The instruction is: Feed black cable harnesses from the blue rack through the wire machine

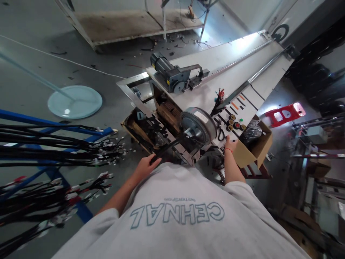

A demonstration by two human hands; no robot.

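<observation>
My left hand [147, 165] is closed around the near end of a black cable bundle [171, 145]. From there the bundle runs up toward the hub of a round grey wheel [198, 126] at the table's near end. My right hand [231, 145], with a red string at the wrist, is at the table's front edge, fingers apart and nothing visible in them. Black-handled scissors [221, 133] lie just left of it. Beyond it sit several round control buttons [236, 125], one red and one green.
A motor [164, 68] is mounted on the long white table [231, 57]. An open cardboard box [245, 153] stands at the right, holding dark plastic wrap. Black cable harnesses [54, 147] hang on a blue rack [16, 117] at the left. A red stool [285, 114] is farther right.
</observation>
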